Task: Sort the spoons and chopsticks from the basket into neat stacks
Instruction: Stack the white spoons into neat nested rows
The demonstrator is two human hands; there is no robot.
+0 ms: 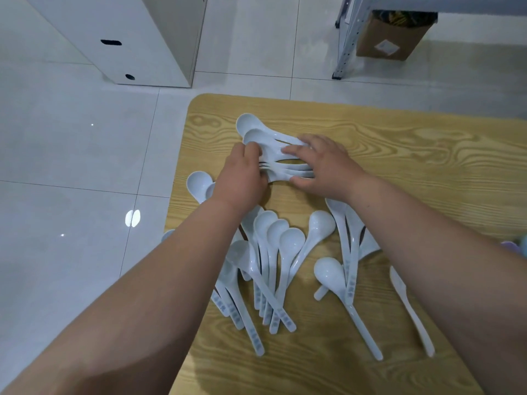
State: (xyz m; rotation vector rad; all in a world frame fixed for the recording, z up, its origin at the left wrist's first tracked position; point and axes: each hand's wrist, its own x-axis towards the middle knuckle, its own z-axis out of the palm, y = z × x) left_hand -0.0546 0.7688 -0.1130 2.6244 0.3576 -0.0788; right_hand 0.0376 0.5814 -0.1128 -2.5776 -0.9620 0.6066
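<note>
Several white soup spoons (pixel 273 155) lie side by side at the far left of the wooden table (pixel 413 155), bowls pointing left. My left hand (pixel 242 175) grips their bowl ends with curled fingers. My right hand (pixel 319 163) presses on their handles, fingers spread over them. Nearer to me, a loose pile of white spoons (pixel 273 252) lies fanned out with handles toward me. More spoons (pixel 348 252) lie to its right, and a single one (pixel 410 309) rests by my right forearm. No chopsticks or basket show.
The table's left edge (pixel 176 195) runs close to the spoons, with grey floor tiles beyond it. A white cabinet (pixel 128 38) stands at the far left. A metal rack leg (pixel 342 47) and a cardboard box (pixel 393 35) stand at the far right.
</note>
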